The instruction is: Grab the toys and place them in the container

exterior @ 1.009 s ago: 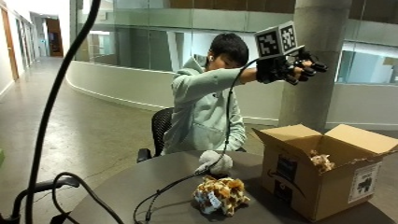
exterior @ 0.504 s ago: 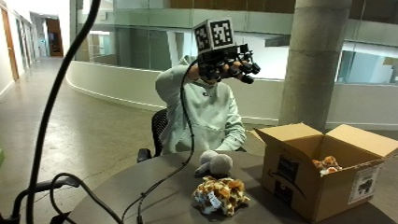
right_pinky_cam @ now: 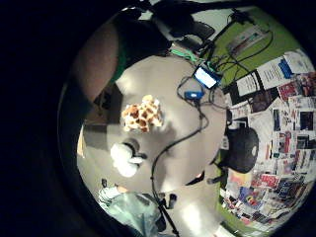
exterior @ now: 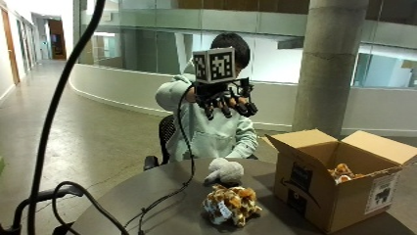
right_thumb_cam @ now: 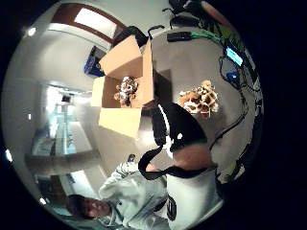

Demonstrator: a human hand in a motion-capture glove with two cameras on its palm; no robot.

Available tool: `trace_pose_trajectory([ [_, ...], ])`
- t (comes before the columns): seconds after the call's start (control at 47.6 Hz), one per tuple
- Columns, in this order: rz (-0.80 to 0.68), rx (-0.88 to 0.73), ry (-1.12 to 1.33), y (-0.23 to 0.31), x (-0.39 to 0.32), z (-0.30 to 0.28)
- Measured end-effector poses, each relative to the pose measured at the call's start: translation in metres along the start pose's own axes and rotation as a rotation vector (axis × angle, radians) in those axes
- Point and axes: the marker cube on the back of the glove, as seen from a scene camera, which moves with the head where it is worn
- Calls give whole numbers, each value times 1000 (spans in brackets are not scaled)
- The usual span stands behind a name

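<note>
In the outside view my gloved right hand (exterior: pixel 224 100) hangs in the air above the round table (exterior: pixel 110 215), fingers spread and pointing down, holding nothing. Under it lie a spotted giraffe plush (exterior: pixel 231 204) and a white-grey plush (exterior: pixel 224 171), side by side. To their right stands an open cardboard box (exterior: pixel 345 205) with a brown-and-white toy (exterior: pixel 342 172) inside. The little finger side palm view looks down on the giraffe plush (right_pinky_cam: pixel 142 114) and the white-grey plush (right_pinky_cam: pixel 126 157). The thumb side palm view shows the box (right_thumb_cam: pixel 120 57), the toy in it (right_thumb_cam: pixel 125 90) and the giraffe plush (right_thumb_cam: pixel 199 99).
Black cables (exterior: pixel 169 196) trail across the table's left part. A lit phone (right_pinky_cam: pixel 206 75) and more cables lie at the table's far side. An office chair (exterior: pixel 166 139) stands behind the person. A concrete pillar (exterior: pixel 326 63) rises behind the box.
My hand has swung left from high above the box and come down, now hanging over the two plush toys. The toys on the table have not moved.
</note>
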Motion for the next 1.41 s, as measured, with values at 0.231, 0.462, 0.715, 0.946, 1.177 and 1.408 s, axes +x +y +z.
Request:
trace_pose_trajectory([
  [0.231,-9,-53,33,-16,12,47],
  [0.462,13,-96,53,-22,16,87],
  [0.715,-16,-112,88,-30,18,125],
  [0.946,-20,-178,65,-38,16,173],
  [1.177,-12,-226,81,-38,17,208],
  [1.408,2,-235,249,-39,26,238],
])
